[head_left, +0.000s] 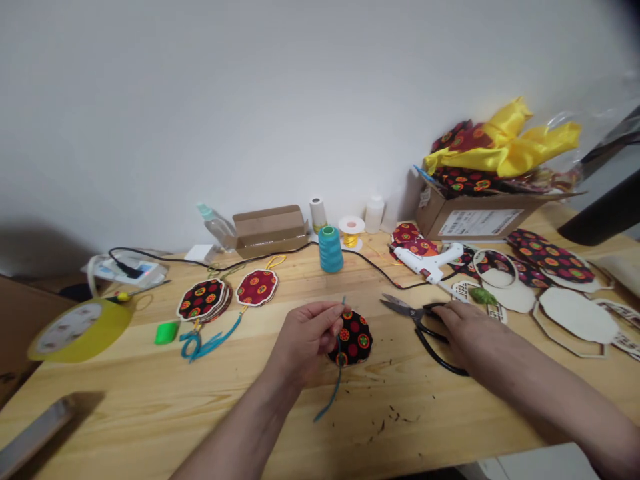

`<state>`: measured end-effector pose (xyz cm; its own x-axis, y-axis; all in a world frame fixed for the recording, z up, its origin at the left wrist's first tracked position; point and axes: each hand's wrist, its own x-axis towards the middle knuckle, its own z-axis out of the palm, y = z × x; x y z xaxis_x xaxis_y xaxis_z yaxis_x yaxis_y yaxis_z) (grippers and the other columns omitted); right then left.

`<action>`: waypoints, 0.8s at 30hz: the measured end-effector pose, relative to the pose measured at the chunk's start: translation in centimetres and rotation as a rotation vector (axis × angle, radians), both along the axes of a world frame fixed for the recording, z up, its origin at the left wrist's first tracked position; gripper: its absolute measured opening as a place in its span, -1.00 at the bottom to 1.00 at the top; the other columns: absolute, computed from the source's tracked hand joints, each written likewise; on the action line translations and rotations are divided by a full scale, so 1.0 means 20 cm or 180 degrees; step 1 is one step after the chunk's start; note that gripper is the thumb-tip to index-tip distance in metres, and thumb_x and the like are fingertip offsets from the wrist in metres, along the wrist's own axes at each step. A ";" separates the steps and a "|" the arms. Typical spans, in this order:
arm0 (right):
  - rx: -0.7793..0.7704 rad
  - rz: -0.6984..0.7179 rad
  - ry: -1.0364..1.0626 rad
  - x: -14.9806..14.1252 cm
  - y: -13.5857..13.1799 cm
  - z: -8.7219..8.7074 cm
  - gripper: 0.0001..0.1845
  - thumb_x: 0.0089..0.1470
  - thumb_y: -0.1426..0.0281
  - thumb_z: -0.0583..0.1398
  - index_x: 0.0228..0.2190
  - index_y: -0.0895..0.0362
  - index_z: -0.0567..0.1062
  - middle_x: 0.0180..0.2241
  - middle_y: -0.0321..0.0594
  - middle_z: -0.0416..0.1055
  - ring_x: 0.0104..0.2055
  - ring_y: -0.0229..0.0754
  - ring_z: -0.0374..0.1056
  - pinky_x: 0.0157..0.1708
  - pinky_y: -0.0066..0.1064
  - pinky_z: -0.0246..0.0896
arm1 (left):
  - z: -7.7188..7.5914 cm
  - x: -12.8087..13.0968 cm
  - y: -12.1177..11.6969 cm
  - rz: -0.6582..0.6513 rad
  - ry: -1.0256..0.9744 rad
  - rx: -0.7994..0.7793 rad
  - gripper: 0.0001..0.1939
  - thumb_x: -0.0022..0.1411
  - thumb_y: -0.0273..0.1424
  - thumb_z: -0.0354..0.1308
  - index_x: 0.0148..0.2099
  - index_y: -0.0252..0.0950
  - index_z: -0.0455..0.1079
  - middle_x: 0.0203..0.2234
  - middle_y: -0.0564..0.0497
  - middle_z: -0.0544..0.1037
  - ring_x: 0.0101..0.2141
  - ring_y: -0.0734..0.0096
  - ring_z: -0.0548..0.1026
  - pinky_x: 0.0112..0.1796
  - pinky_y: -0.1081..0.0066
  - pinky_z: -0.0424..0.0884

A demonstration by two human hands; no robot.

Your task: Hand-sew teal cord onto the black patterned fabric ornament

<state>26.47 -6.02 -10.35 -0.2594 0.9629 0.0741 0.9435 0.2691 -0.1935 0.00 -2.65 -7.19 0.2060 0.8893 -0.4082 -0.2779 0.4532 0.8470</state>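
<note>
Two hands are ours here, and our first worry is the teal cord (331, 399). Our left hand (311, 333) pinches it between thumb and fingertips, with just a short tip sticking up, so a slight loosening could let it slip out. Its lower length trails over the black floral fabric patch (358, 339), which lies just beside that hand, at the centre of our clock. At 3 o'clock from the patch, our right hand (463, 333) rests on a black handle of the scissors (413, 312); we cannot tell whether the fingers close round it. Lifted by one handle alone, they could swing, and their parted blades, pointing towards 10 o'clock, could nick cloth, cord or fingertips. The glue gun (425, 262) sits near 2 o'clock, close beyond that hand; if it is hot, a careless reach could burn us, and a tug on its black cable (375, 267) could drag it. Dark scraps (383, 424) at 5 o'clock could cling to the cord's loose end
</note>
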 end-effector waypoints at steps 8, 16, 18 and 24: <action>-0.0417 -0.0084 -0.0009 -0.04 -0.02 0.08 -0.63 -0.15 0.55 0.09 -0.20 0.23 0.38 -0.23 -0.02 0.32 -0.18 -0.02 0.28 -0.17 -0.21 0.24 | 0.00 -0.01 0.00 0.0019 -0.0049 0.0060 -0.74 -0.06 -0.31 0.27 -0.38 -0.44 0.47 -0.75 0.16 0.23 -0.73 0.77 0.02 -0.68 0.61 -0.12; -0.1221 -0.0177 0.1739 -0.07 -0.03 0.22 -0.67 -0.05 0.19 0.16 -0.31 0.17 0.40 -0.36 -0.12 0.34 -0.34 -0.14 0.28 -0.36 -0.36 0.24 | 0.00 -0.01 0.00 0.0054 -0.0082 0.0092 -0.75 -0.04 -0.32 0.26 -0.38 -0.45 0.47 -0.74 0.16 0.24 -0.74 0.78 0.01 -0.69 0.60 -0.14; -0.1803 -0.0028 0.2484 -0.10 -0.05 0.25 -0.56 -0.04 0.09 0.15 -0.23 0.17 0.40 -0.36 -0.14 0.33 -0.35 -0.18 0.27 -0.40 -0.41 0.23 | 0.00 -0.01 0.00 0.0059 -0.0094 0.0118 -0.75 -0.02 -0.32 0.25 -0.37 -0.44 0.47 -0.74 0.16 0.24 -0.74 0.78 0.02 -0.68 0.60 -0.14; -0.2712 0.0727 0.3607 -0.20 -0.09 0.19 -0.23 -0.11 -0.22 -0.07 -0.31 0.24 0.40 -0.52 -0.25 0.19 -0.55 -0.34 0.11 -0.60 -0.49 0.12 | -0.01 -0.02 0.00 0.0009 -0.0154 0.0139 -0.78 0.00 -0.34 0.24 -0.37 -0.44 0.47 -0.74 0.16 0.23 -0.73 0.77 0.01 -0.67 0.60 -0.16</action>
<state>22.44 -7.72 -6.52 -0.6039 0.7644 -0.2259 0.1273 -0.1872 -0.9740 -0.37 -2.66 -7.30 0.2220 0.9067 -0.3585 -0.3203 0.4151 0.8515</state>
